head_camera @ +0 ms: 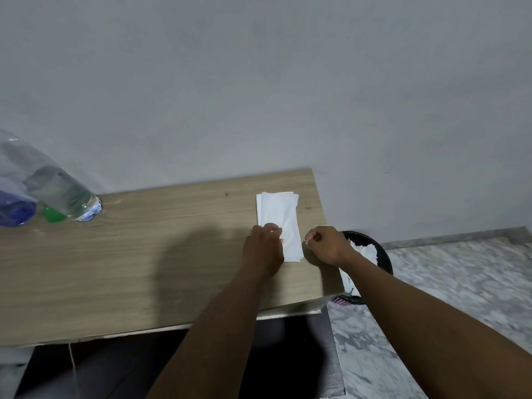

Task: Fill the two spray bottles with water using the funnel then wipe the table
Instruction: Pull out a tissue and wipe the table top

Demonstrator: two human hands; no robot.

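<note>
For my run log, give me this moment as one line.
stage: wipe prep | left hand: on tissue stack | right hand: closed, beside stack | table: bottles far left | bin: holds tissue

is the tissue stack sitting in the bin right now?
No. The white tissue stack lies flat on the wooden table, under the left hand; the black bin stands on the floor beside the table's right end.

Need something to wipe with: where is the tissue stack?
In the head view, the tissue stack lies on the table's right end, between the left hand and right hand.
</note>
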